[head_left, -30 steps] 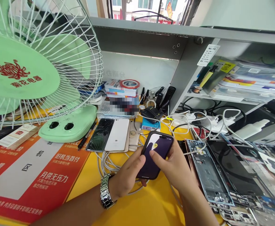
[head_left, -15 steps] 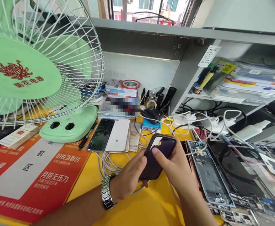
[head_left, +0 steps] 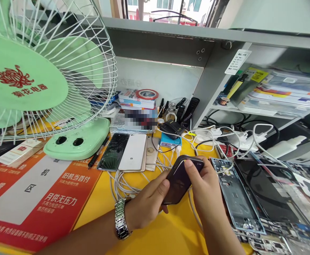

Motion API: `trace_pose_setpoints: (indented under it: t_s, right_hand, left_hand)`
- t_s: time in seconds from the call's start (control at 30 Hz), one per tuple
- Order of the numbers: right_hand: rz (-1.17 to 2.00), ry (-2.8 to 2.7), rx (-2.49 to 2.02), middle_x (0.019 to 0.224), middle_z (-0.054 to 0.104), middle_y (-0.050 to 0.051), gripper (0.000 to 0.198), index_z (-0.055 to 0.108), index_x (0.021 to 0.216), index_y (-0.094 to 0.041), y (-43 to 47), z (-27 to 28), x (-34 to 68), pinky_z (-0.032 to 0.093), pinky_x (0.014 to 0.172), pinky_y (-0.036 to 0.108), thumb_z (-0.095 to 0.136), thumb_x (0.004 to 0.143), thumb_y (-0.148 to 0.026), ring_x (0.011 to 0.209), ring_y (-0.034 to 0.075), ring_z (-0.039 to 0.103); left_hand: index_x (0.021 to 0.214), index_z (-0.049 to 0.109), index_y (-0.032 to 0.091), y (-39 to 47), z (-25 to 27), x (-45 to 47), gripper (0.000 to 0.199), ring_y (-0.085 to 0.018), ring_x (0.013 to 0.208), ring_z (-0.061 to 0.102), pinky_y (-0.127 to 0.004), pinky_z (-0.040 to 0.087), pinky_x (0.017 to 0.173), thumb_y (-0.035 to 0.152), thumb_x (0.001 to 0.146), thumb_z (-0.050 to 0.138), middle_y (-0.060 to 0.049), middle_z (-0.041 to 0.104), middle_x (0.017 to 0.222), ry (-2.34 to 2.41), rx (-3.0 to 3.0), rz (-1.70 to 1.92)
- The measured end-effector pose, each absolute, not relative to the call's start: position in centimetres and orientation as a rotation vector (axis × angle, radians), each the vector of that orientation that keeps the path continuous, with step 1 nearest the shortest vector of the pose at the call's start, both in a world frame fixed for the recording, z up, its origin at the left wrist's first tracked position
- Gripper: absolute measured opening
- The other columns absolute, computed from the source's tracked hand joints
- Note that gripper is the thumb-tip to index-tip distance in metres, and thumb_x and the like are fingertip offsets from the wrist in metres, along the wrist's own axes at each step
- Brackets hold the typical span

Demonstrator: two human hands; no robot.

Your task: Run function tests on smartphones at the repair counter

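Behind the back edge of the yellow tabletop (head_left: pixel 176 232): grey shelf (head_left: pixel 155 27). Back left corner: green fan (head_left: pixel 27 76), standing on its base. Front left corner: red mat (head_left: pixel 64 216). Right edge: loose phone parts, with black panel (head_left: pixel 266 187) beside blue-edged frame (head_left: pixel 240 198). Cable bundle (head_left: pixel 118 182) lies mid-tabletop, just below white phone (head_left: pixel 133 152) and cracked phone (head_left: pixel 112 152).

Both hands are over the middle, toward the front edge. Left hand (head_left: pixel 145 203) grips the lower left side of the phone (head_left: pixel 176 184), fingers under it, thumb on the edge. Right hand (head_left: pixel 208 189) has its fingers curled around the upper right side, thumb laid over the screen top. Phone is tilted, in the air, touching neither cables nor frame. Steel watch (head_left: pixel 122 217) on the left wrist.

Changed over the last half second: right thumb went up to the top edge, phone swung a little right and tipped flatter. Yellow spot on the screen is out of sight; screen reads dark, with a reflection. Rest of the tabletop unchanged.

Judgement: right thumb does the work, left hand mostly steadies. Can't tell if the thumb is pressing or just over the glass.
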State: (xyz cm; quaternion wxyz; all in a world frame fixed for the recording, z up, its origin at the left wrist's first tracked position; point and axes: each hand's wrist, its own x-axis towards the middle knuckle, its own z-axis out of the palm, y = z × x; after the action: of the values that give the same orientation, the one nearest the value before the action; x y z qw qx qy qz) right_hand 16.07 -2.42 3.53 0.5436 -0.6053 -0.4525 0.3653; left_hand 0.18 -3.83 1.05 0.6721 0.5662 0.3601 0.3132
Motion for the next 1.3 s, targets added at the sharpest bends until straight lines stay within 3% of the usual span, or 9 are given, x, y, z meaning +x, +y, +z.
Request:
trace_pose_setpoints:
  t_s: [0.23, 0.4, 0.53, 0.77, 1.03, 1.2, 1.3]
  right_hand:
    - [0.988, -1.177, -1.331, 0.094, 0.064, 0.0, 0.056, 0.047, 0.111, -0.026, -2.43, 2.96, 16.01, 0.052, 0.069, 0.029, 0.081, 0.068, -0.037, 0.079, 0.018, 0.061]
    - [0.887, -1.058, -1.398, 0.074, 0.059, -0.003, 0.033, 0.056, 0.089, -0.022, -2.48, 3.47, 16.06, 0.045, 0.058, 0.023, 0.07, 0.079, -0.05, 0.064, 0.013, 0.054]
    - [0.874, -1.022, -1.396, 0.069, 0.058, -0.003, 0.034, 0.059, 0.083, -0.021, -2.49, 3.47, 16.32, 0.042, 0.055, 0.021, 0.065, 0.083, -0.054, 0.061, 0.011, 0.05]
    - [0.93, -1.071, -1.4, 0.078, 0.061, -0.003, 0.041, 0.055, 0.095, -0.022, -2.4, 3.24, 16.17, 0.046, 0.06, 0.025, 0.076, 0.073, -0.05, 0.066, 0.015, 0.055]
    - [0.8, -1.098, -1.505, 0.077, 0.06, -0.001, 0.04, 0.055, 0.089, -0.022, -2.56, 3.46, 15.94, 0.047, 0.064, 0.029, 0.069, 0.076, -0.056, 0.069, 0.017, 0.056]
    - [0.918, -1.184, -1.439, 0.093, 0.063, 0.002, 0.067, 0.045, 0.119, -0.027, -2.68, 3.18, 16.08, 0.053, 0.069, 0.034, 0.082, 0.065, -0.043, 0.077, 0.021, 0.062]
    - [0.988, -1.221, -1.462, 0.096, 0.064, 0.003, 0.081, 0.037, 0.132, -0.03, -2.81, 3.31, 16.01, 0.055, 0.07, 0.039, 0.082, 0.065, -0.04, 0.077, 0.023, 0.064]
  left_hand:
    - [0.142, 0.044, 0.018, -3.6, 0.96, 0.21, 0.061, -0.013, 0.066, 0.057, -0.027, 0.054, 0.058, 0.057, 0.097, 0.031, -0.012, 0.062, 0.109, 0.809, 1.234, 0.737]
    - [0.142, 0.045, 0.02, -3.78, 1.07, 0.24, 0.059, -0.013, 0.066, 0.056, -0.027, 0.054, 0.061, 0.056, 0.097, 0.032, -0.009, 0.063, 0.099, 0.818, 1.281, 0.715]
    - [0.144, 0.044, 0.019, -3.82, 1.04, 0.26, 0.061, -0.015, 0.066, 0.056, -0.027, 0.054, 0.062, 0.056, 0.098, 0.03, -0.004, 0.058, 0.076, 0.825, 1.31, 0.691]
    - [0.143, 0.045, 0.022, -3.73, 0.89, 0.26, 0.057, -0.012, 0.065, 0.056, -0.026, 0.054, 0.06, 0.055, 0.098, 0.031, -0.009, 0.063, 0.106, 0.822, 1.276, 0.718]
    - [0.142, 0.045, 0.025, -3.89, 0.86, 0.24, 0.055, -0.012, 0.068, 0.057, -0.027, 0.056, 0.062, 0.054, 0.098, 0.032, -0.01, 0.063, 0.113, 0.782, 1.357, 0.716]
    - [0.144, 0.043, 0.022, -3.8, 0.85, 0.27, 0.059, -0.014, 0.069, 0.059, -0.027, 0.055, 0.057, 0.056, 0.097, 0.031, -0.013, 0.062, 0.115, 0.802, 1.266, 0.738]
    - [0.145, 0.042, 0.021, -3.74, 0.97, 0.3, 0.059, -0.014, 0.066, 0.058, -0.027, 0.054, 0.056, 0.055, 0.097, 0.032, -0.013, 0.062, 0.115, 0.816, 1.233, 0.741]
